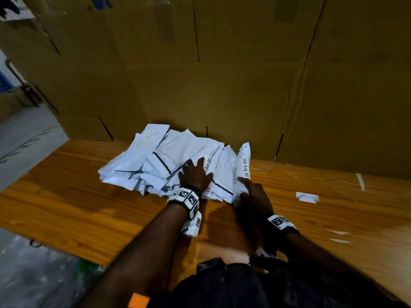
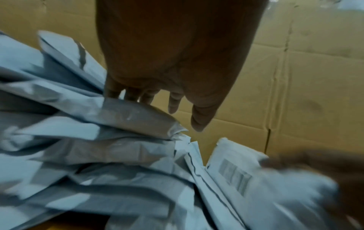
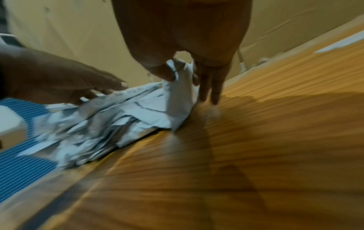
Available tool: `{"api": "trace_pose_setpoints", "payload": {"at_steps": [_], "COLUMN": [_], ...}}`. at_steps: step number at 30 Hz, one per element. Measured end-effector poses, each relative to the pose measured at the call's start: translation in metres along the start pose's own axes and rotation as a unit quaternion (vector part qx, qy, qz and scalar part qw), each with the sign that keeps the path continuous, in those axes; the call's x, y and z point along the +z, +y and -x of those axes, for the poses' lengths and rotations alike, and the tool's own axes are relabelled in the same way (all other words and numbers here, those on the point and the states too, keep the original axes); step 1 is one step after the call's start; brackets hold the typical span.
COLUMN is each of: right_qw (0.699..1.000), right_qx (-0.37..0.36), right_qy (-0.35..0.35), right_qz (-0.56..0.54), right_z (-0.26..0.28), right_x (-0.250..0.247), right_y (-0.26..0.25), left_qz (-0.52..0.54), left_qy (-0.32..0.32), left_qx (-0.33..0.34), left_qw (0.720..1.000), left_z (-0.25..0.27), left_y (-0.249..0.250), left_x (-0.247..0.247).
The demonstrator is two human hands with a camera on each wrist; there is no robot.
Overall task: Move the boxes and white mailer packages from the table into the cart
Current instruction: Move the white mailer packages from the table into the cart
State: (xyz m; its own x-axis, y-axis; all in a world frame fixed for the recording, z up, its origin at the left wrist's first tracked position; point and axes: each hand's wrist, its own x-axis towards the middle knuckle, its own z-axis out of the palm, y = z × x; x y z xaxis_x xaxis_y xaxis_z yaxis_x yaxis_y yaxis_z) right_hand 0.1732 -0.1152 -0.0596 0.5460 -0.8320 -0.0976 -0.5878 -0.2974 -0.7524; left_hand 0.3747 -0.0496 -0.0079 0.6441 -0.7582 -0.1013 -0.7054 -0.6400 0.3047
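On the brown wooden table (image 1: 89, 196), your right hand (image 1: 253, 194) is pinching one white plastic mailer (image 1: 242, 167) by its near end. Your left hand (image 1: 195, 174) is lying flat, fingers straight, on the pile of white mailers (image 1: 155, 158), before tall brown cardboard boxes (image 1: 222, 85).

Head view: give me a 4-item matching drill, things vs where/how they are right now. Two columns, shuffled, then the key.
Things
1. left hand
2. right hand
3. pile of white mailers
4. small white paper scrap

States
A. lies alone on the bare wooden table, to the right of both hands
B. pinches the near end of a rolled mailer at the pile's right edge
C. fingers spread flat on top of the pile
D. heaped on the table against the cardboard wall

Pairs: 1-C, 2-B, 3-D, 4-A
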Motion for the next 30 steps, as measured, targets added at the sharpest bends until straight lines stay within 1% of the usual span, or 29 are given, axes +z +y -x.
{"api": "trace_pose_setpoints", "payload": {"at_steps": [1, 2, 4, 5, 7, 9, 11, 12, 13, 15, 18, 19, 20, 21, 23, 26, 27, 28, 30], "right_qw": [0.999, 0.997, 0.991, 0.989, 0.985, 0.982, 0.981, 0.981, 0.981, 0.981, 0.963, 0.957, 0.954, 0.954, 0.957, 0.965, 0.965, 0.963, 0.958], "right_qx": [0.012, 0.039, 0.091, 0.105, 0.120, 0.129, 0.128, 0.125, 0.119, 0.108, 0.112, 0.118, 0.122, 0.121, 0.117, 0.112, 0.113, 0.114, 0.107], "right_qy": [0.003, 0.004, 0.009, 0.012, 0.023, 0.051, 0.074, 0.073, 0.061, 0.013, -0.073, -0.082, -0.071, -0.047, -0.002, 0.009, 0.006, 0.005, 0.020], "right_qz": [0.034, 0.061, 0.094, 0.105, 0.123, 0.127, 0.124, 0.130, 0.138, 0.162, 0.235, 0.252, 0.263, 0.270, 0.267, 0.237, 0.236, 0.243, 0.264], "right_z": [0.001, 0.001, 0.001, -0.001, -0.005, -0.011, -0.016, -0.020, -0.022, -0.030, -0.038, -0.040, -0.042, -0.043, -0.045, -0.048, -0.048, -0.048, -0.048], "right_x": [-0.001, -0.002, -0.003, -0.003, -0.005, -0.006, -0.006, -0.006, -0.006, -0.005, -0.002, 0.000, 0.002, 0.003, 0.006, 0.007, 0.008, 0.008, 0.010], "right_y": [0.004, 0.007, 0.014, 0.017, 0.021, 0.020, 0.015, 0.013, 0.010, 0.006, 0.005, 0.005, 0.006, 0.007, 0.009, 0.012, 0.012, 0.012, 0.011], "left_qz": [0.001, 0.003, 0.003, 0.001, -0.014, -0.030, -0.045, -0.047, -0.048, -0.059, -0.072, -0.065, -0.055, -0.042, -0.026, -0.044, -0.058, -0.069, -0.086], "left_qy": [0.001, 0.006, 0.016, 0.020, 0.030, 0.037, 0.044, 0.043, 0.037, 0.012, -0.014, -0.016, -0.012, -0.002, 0.033, 0.086, 0.090, 0.081, 0.027], "left_qx": [-0.008, -0.014, -0.026, -0.029, -0.030, -0.029, -0.026, -0.025, -0.026, -0.030, -0.029, -0.022, -0.014, -0.003, 0.017, 0.035, 0.042, 0.048, 0.042], "left_qw": [1.000, 1.000, 1.000, 0.999, 0.999, 0.998, 0.998, 0.998, 0.998, 0.998, 0.997, 0.998, 0.998, 0.999, 0.999, 0.995, 0.993, 0.993, 0.995], "left_z": [-0.005, -0.009, -0.015, -0.017, -0.018, -0.019, -0.019, -0.019, -0.018, -0.017, -0.021, -0.023, -0.025, -0.026, -0.028, -0.024, -0.023, -0.021, -0.017], "left_y": [0.002, 0.004, 0.007, 0.009, 0.011, 0.012, 0.013, 0.014, 0.014, 0.015, 0.014, 0.013, 0.013, 0.013, 0.015, 0.021, 0.023, 0.025, 0.028], "left_x": [-0.001, -0.001, -0.001, -0.001, 0.000, 0.003, 0.006, 0.007, 0.008, 0.010, 0.007, 0.005, 0.001, -0.004, -0.012, -0.015, -0.013, -0.010, 0.000]}}
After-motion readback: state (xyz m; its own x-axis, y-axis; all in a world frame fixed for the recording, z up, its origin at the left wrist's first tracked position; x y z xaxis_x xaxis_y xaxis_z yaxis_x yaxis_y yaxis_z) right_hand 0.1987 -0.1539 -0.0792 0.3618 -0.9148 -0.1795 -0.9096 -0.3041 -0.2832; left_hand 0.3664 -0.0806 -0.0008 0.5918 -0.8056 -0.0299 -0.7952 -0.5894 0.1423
